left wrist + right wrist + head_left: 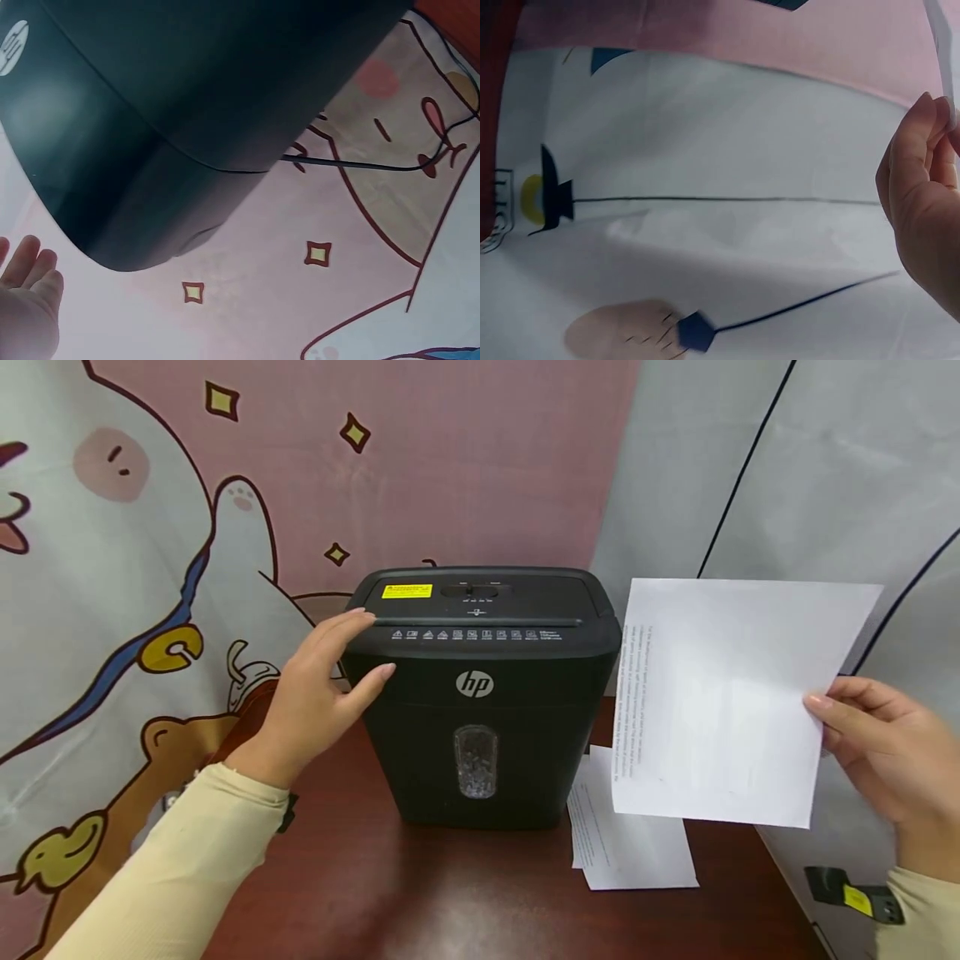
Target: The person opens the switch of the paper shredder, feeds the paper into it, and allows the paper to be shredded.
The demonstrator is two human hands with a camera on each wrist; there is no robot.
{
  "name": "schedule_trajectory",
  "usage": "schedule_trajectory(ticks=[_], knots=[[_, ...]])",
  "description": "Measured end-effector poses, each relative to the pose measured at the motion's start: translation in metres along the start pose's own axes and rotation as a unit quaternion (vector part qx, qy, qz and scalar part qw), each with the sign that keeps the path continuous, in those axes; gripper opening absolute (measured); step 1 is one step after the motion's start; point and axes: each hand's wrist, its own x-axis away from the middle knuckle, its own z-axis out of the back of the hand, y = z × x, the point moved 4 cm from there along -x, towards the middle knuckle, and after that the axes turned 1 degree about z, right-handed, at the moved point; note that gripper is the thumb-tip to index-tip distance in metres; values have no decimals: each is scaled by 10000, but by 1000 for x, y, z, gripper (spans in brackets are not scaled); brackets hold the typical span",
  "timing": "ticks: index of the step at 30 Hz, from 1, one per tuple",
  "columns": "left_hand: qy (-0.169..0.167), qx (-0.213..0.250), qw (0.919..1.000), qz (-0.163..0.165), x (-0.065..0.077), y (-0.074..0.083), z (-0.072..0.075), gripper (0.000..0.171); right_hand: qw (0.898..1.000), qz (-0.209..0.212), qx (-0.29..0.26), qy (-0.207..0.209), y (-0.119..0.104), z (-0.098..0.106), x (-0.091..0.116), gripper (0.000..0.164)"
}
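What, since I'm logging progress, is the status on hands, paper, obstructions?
Right hand pinching printed sheet, right of shredder. Left hand holding nothing, fingertips near left end of feed slot; nothing else seen in the way.

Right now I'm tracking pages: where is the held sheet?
In the head view, the sheet is on the right, pinched at its right edge by the right hand, beside the black shredder and partly hiding the papers on the table.

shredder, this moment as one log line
right grip: holds printed sheet, outside slot; left grip: near shredder top, contact unclear; loose papers: on table
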Motion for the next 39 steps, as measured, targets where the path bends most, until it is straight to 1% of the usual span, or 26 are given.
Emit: schedule_trajectory(ticks=[2, 4, 7, 9, 11, 13, 15, 20, 22, 24, 28, 30, 33, 36, 37, 39], knots=[[44, 29, 10000, -67, -1, 4, 1, 56, 9999, -65, 79, 4, -5, -7, -4, 23], [73, 84, 9999, -126, -3, 9, 2, 58, 9999, -107, 11, 1, -10, -14, -9, 22], [67, 218, 9996, -150, -7, 16, 3, 59, 9995, -206, -256, -22, -16, -24, -17, 21], [32, 316, 9994, -130, -10, 21, 3, 59, 9982, -208, -553, -58, -19, -31, -22, 20], [-19, 404, 9991, -87, -12, 25, 2, 59, 9964, -200, -824, -93, -21, -39, -29, 17], [-92, 483, 9988, -51, -15, 29, 1, 59, 9954, -165, -943, -97, -22, -45, -34, 14], [-179, 540, 9984, 5, -18, 32, 0, 60, 9939, -102, -1089, -125, -24, -51, -39, 13], [-446, 812, 9952, 325, -27, 39, -2, 59, 9943, -127, -1030, -256, -28, -66, -50, 17], [-590, 1039, 9915, 508, -29, 41, -2, 58, 9944, -177, -997, -293, -29, -73, -54, 18], [-763, 1309, 9860, 691, -32, 42, -3, 56, 9941, -217, -1019, -316, -30, -79, -57, 18], [-1138, 1842, 9706, 1048, -40, 47, -4, 54, 9925, -338, -1103, -404, -35, -93, -63, 19], [-1297, 2037, 9624, 1241, -43, 49, -5, 53, 9918, -431, -1118, -452, -37, -100, -65, 20], [-1475, 2287, 9503, 1510, -48, 52, -7, 51, 9906, -452, -1161, -571, -40, -112, -68, 21], [-1582, 2349, 9445, 1663, -53, 54, -8, 50, 9907, -423, -1130, -633, -44, -122, -71, 21], [-1604, 2341, 9439, 1686, -55, 55, -9, 50, 9909, -425, -1106, -638, -45, -125, -72, 20], [-1608, 2242, 9456, 1724, -58, 55, -9, 46, 9924, -448, -959, -624, -47, -130, -74, 19]])
